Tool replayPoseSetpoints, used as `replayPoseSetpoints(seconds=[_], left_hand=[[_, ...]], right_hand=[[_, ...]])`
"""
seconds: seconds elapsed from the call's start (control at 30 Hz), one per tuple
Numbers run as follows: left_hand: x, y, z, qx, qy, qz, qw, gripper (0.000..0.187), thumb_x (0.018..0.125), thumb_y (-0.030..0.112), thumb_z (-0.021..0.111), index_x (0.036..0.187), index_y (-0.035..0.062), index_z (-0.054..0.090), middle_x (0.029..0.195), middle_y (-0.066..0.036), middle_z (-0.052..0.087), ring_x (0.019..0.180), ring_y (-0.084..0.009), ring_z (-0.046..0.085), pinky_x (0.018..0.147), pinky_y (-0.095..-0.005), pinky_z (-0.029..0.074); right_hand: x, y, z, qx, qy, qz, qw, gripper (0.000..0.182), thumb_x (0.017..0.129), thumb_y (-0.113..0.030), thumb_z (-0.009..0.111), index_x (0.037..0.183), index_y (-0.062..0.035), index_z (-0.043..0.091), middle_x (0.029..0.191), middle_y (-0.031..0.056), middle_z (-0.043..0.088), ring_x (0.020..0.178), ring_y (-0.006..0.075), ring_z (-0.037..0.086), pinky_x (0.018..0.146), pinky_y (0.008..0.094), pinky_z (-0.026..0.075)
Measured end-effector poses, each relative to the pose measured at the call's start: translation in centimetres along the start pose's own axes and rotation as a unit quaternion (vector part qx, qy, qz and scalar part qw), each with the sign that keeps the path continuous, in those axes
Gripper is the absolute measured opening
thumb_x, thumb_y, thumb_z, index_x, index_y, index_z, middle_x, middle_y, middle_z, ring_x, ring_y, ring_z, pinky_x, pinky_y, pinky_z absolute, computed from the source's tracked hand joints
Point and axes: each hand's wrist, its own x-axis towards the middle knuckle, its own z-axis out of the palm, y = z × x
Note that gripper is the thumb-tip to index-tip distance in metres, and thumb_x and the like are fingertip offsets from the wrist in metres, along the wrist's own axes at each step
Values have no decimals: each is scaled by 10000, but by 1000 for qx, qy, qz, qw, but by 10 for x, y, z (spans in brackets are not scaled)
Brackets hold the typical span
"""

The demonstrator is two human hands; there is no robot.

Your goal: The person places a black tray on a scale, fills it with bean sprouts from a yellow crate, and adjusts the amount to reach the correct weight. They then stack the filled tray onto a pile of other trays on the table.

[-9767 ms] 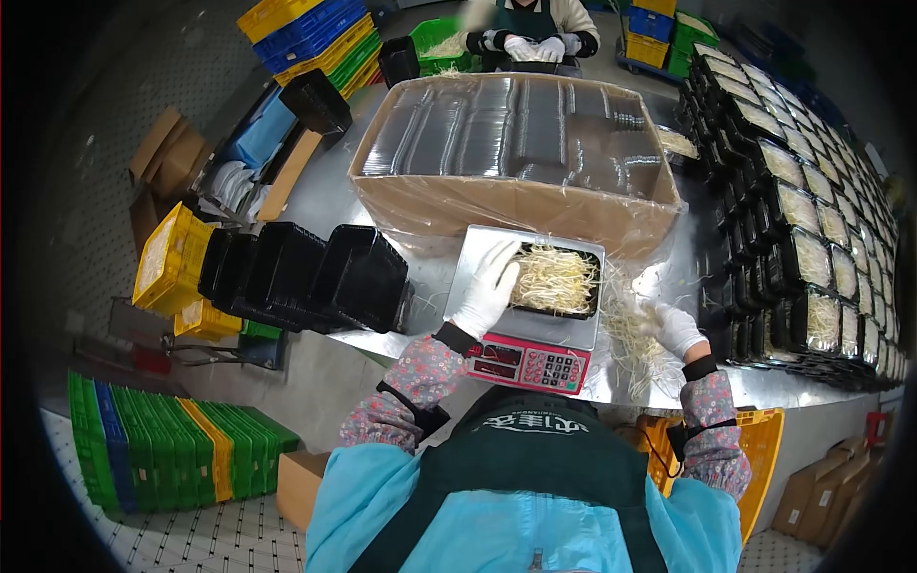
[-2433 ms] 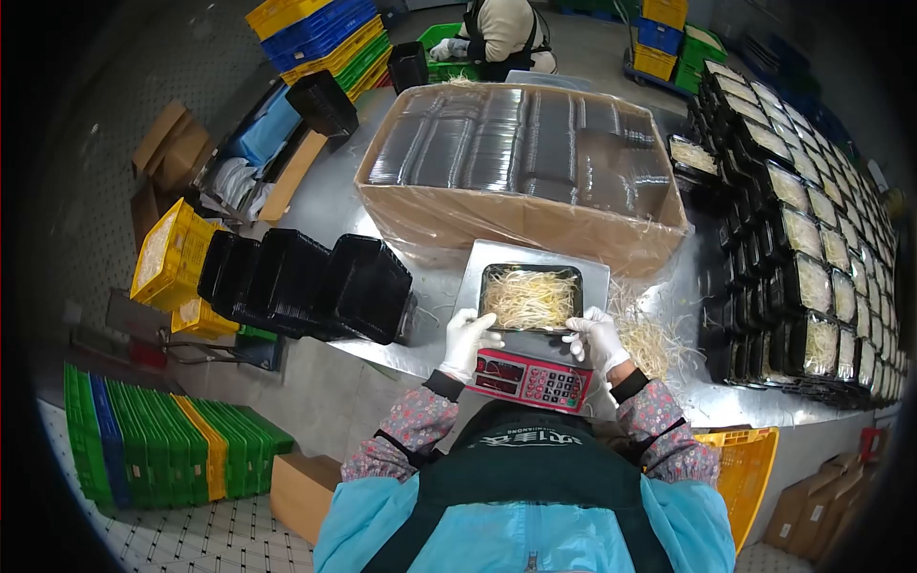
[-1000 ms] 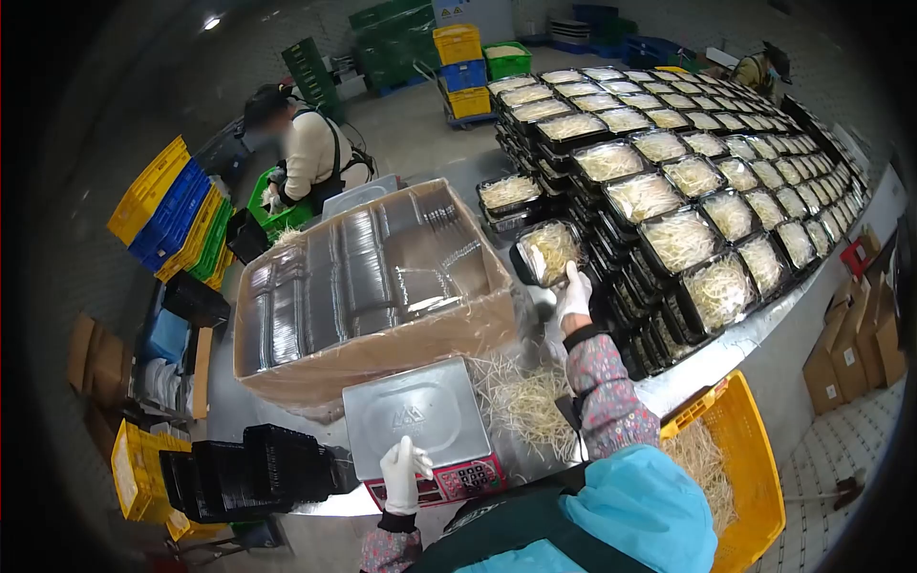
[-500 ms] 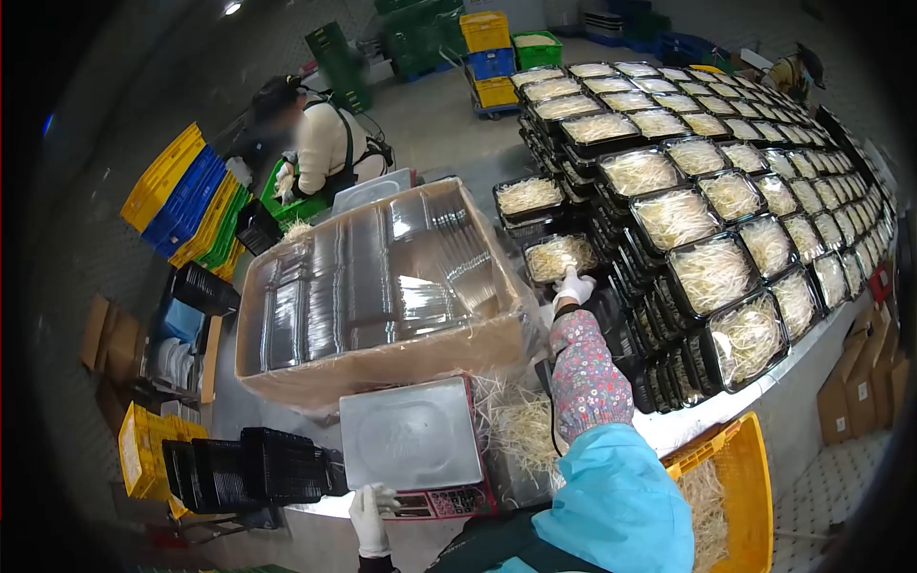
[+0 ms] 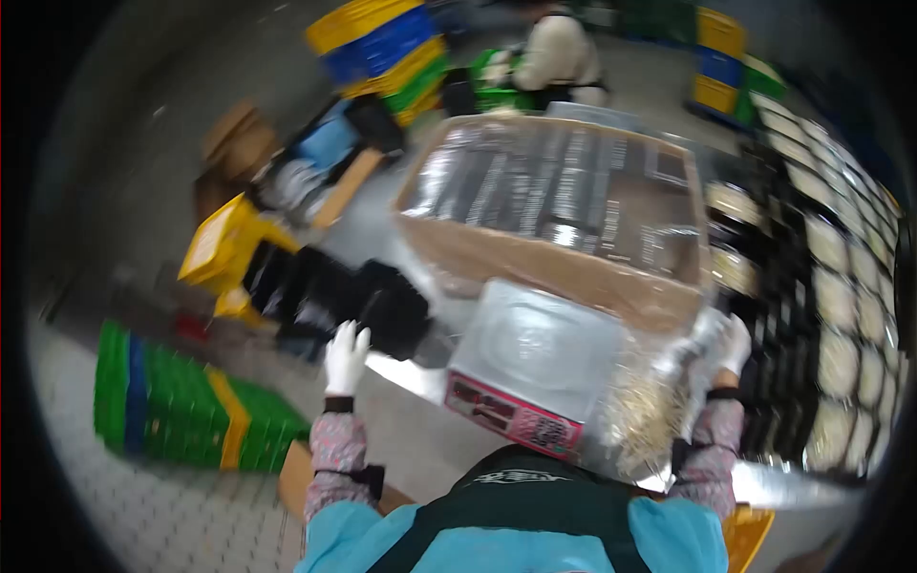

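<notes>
My left hand (image 5: 346, 359), in a white glove, has its fingers apart and holds nothing, just beside the stacked black trays (image 5: 382, 304). My right hand (image 5: 734, 346), also gloved, is at the right end of the open carton (image 5: 544, 258) of clear lids (image 5: 535, 181); motion blurs its fingers. Loose pale sprouts (image 5: 642, 415) lie below and left of it, and the filled trays (image 5: 839, 363) rise to its right. Between my hands a grey scale (image 5: 544, 349) stands in front of the carton.
Green crates (image 5: 191, 411) stand at the lower left. A yellow crate (image 5: 218, 246) is behind the black trays. Coloured crates (image 5: 382, 48) are stacked at the back. Another person (image 5: 559, 53) bends over a green crate at the top. A yellow bin (image 5: 750, 535) is at the lower right.
The view has swung left and down. My left hand has moved up beside the black trays. My right hand has left the filled tray it was touching and drawn back nearer me.
</notes>
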Motion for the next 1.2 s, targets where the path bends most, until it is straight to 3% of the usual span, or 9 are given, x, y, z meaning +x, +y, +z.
replayPoseSetpoints(seconds=[0.1, 0.2, 0.27, 0.4, 0.57, 0.7, 1.03, 1.13, 1.2], left_hand=[[4, -5, 27, -11, 9, 51, 999, 354, 935, 295, 610, 1143, 15, 671, 1221, -158, 634, 1132, -318, 575, 973, -463, 419], [3, 7, 14, 20, 26, 27, 999, 258, 921, 269, 618, 1045, 60, 705, 1170, -74, 649, 1155, -302, 546, 1021, -460, 372], [4, 5, 19, 52, 60, 46, 996, 205, 887, 244, 647, 968, 68, 713, 1137, -35, 653, 1181, -336, 508, 1039, -489, 344], [13, 15, 7, -45, 73, -8, 996, 156, 750, 39, 750, 866, 28, 646, 919, -126, 659, 1086, -398, 552, 1034, -487, 409], [11, 7, 11, -103, 12, -165, 981, 227, 782, 151, 797, 745, 16, 618, 868, -134, 663, 993, -316, 583, 1012, -417, 418], [13, 18, 13, -93, 6, -155, 983, 215, 813, 151, 774, 767, 2, 625, 875, -131, 672, 956, -301, 594, 996, -409, 425], [5, 24, 24, -75, 42, -54, 995, 283, 957, 184, 602, 1118, -38, 671, 1228, -162, 659, 1234, -345, 532, 1159, -451, 291], [4, 17, 21, -82, 65, -50, 993, 262, 940, 169, 614, 1080, -42, 679, 1236, -150, 660, 1233, -323, 546, 1182, -449, 257], [10, 20, 13, -113, 58, -61, 990, 222, 923, 136, 622, 1032, -46, 687, 1218, -144, 671, 1241, -310, 545, 1195, -439, 242]], right_hand=[[-56, -35, 55, -108, 53, -119, 986, 322, 953, -174, 627, 1257, -68, 616, 1004, 39, 684, 767, 106, 631, 556, 250, 482], [-52, -55, 84, -289, 69, -285, 911, 495, 938, -236, 658, 1374, -38, 531, 1316, 162, 611, 1202, 271, 588, 1025, 340, 447], [-45, -75, 90, -513, 92, -337, 784, 603, 963, -400, 566, 1416, -13, 476, 1411, 238, 515, 1301, 388, 492, 1089, 408, 395], [5, -87, 106, -683, 86, -257, 679, 682, 984, -450, 462, 1503, -25, 335, 1543, 218, 349, 1410, 399, 348, 1122, 464, 358], [78, -80, 127, -756, 84, -255, 597, 746, 968, -504, 475, 1536, -59, 285, 1601, 145, 276, 1471, 340, 260, 1151, 523, 294], [91, -55, 127, -804, 33, -231, 547, 768, 953, -529, 488, 1529, -54, 305, 1599, 142, 285, 1472, 327, 259, 1169, 520, 255], [119, -43, 111, -801, 26, -218, 557, 793, 944, -634, 439, 1538, -122, 315, 1618, 152, 237, 1496, 345, 196, 1194, 516, 190], [160, -66, 102, -730, -69, -87, 674, 842, 959, -685, 332, 1589, -159, 145, 1630, 168, 189, 1509, 373, 122, 1181, 562, 137], [145, -75, 102, -663, -43, -156, 731, 825, 959, -685, 347, 1591, -193, 149, 1628, 185, 186, 1508, 377, 128, 1183, 551, 136]])
